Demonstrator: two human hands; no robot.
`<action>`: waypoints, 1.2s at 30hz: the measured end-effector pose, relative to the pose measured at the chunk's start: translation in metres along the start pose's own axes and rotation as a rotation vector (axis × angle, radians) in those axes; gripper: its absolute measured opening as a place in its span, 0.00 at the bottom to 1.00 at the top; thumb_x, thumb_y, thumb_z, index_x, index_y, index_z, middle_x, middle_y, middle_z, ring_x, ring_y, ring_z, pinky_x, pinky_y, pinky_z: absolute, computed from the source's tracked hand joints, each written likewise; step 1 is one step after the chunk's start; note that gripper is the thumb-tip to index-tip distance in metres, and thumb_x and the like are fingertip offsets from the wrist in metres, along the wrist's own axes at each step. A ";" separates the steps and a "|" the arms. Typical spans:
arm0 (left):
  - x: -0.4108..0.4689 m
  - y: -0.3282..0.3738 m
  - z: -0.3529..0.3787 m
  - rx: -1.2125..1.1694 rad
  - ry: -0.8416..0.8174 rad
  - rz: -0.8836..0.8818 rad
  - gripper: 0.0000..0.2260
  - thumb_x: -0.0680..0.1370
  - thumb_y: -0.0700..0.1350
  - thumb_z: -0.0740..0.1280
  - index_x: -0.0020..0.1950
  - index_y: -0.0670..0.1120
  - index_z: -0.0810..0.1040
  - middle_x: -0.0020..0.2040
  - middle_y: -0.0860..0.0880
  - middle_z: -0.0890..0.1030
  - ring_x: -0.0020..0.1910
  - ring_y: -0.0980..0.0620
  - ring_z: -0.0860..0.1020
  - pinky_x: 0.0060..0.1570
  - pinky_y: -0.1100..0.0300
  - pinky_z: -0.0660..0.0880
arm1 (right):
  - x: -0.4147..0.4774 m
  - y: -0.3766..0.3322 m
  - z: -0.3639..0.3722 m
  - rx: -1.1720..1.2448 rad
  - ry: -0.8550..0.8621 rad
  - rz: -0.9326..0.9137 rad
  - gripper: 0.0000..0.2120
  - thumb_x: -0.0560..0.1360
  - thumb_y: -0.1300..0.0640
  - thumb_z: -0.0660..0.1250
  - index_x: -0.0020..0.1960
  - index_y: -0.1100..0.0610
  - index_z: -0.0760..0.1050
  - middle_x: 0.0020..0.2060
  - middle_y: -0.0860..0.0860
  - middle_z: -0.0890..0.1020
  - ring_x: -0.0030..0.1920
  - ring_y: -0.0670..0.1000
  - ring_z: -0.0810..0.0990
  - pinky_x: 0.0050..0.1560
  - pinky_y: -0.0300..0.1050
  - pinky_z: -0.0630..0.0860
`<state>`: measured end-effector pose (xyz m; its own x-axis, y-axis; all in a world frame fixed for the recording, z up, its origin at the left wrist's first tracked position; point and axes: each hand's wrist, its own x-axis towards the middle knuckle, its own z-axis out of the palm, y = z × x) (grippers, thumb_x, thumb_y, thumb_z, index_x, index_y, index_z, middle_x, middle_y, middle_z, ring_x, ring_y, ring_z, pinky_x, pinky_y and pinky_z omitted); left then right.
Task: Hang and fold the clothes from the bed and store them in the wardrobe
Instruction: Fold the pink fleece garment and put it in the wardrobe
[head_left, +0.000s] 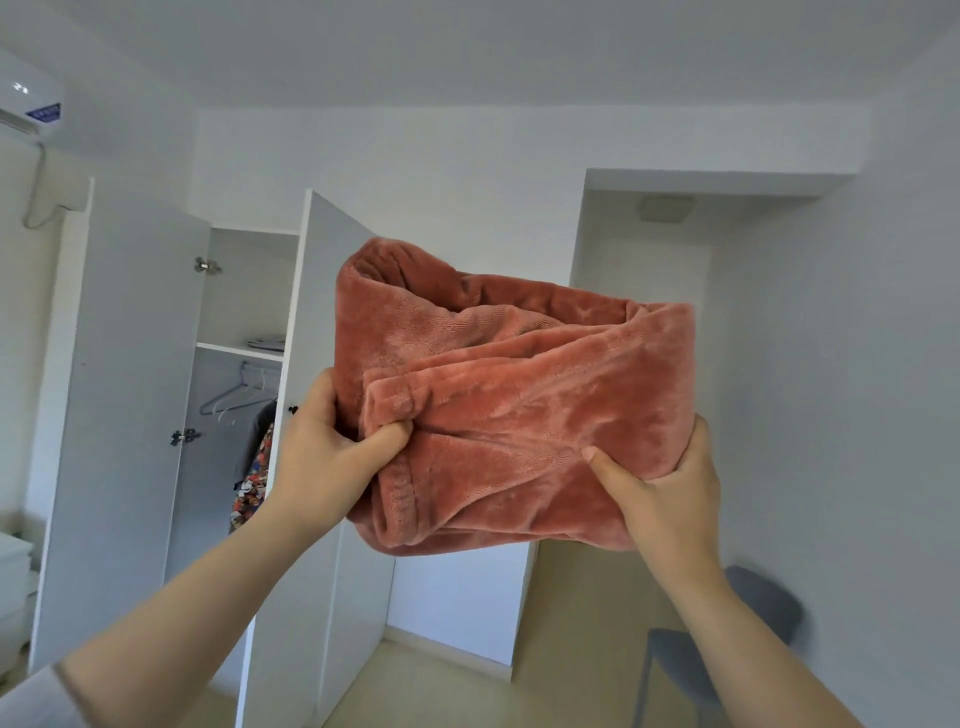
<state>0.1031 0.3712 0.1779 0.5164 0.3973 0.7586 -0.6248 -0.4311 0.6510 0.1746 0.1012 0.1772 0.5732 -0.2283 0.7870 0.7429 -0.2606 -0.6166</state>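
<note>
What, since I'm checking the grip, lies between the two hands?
The folded pink fleece garment, in the head view; the left hand and the right hand each grip one end.

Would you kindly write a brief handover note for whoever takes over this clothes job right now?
Left grip: holds the folded pink fleece at its left edge, thumb tucked into a fold.
Right grip: holds its right edge.
The fleece is raised in the air, right of the open wardrobe; a patterned garment and empty hangers hang inside.
Done: fleece folded. Left: shelve it; the bed is out of view, so remaining clothes unknown.
</note>
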 end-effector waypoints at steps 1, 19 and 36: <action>0.005 -0.006 0.010 0.009 0.004 0.001 0.22 0.58 0.62 0.71 0.51 0.63 0.73 0.47 0.68 0.80 0.46 0.67 0.79 0.38 0.72 0.73 | 0.009 0.011 0.002 0.006 -0.003 0.002 0.38 0.57 0.42 0.79 0.62 0.48 0.69 0.52 0.42 0.79 0.50 0.41 0.79 0.47 0.38 0.75; 0.148 -0.178 0.132 0.006 0.006 0.005 0.23 0.59 0.62 0.71 0.52 0.66 0.72 0.49 0.67 0.80 0.46 0.67 0.79 0.43 0.65 0.74 | 0.150 0.196 0.123 0.005 -0.018 -0.035 0.38 0.57 0.40 0.80 0.62 0.44 0.67 0.52 0.40 0.78 0.51 0.40 0.78 0.49 0.39 0.76; 0.220 -0.288 0.223 0.259 0.280 -0.020 0.23 0.58 0.60 0.72 0.52 0.62 0.75 0.47 0.63 0.82 0.45 0.63 0.81 0.40 0.67 0.77 | 0.272 0.378 0.257 0.310 -0.254 -0.024 0.34 0.58 0.42 0.80 0.58 0.35 0.65 0.49 0.32 0.77 0.48 0.34 0.78 0.45 0.36 0.74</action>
<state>0.5273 0.4021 0.1623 0.3251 0.5982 0.7324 -0.4284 -0.5973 0.6780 0.7001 0.1811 0.1639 0.5926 0.0237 0.8051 0.8041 0.0412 -0.5931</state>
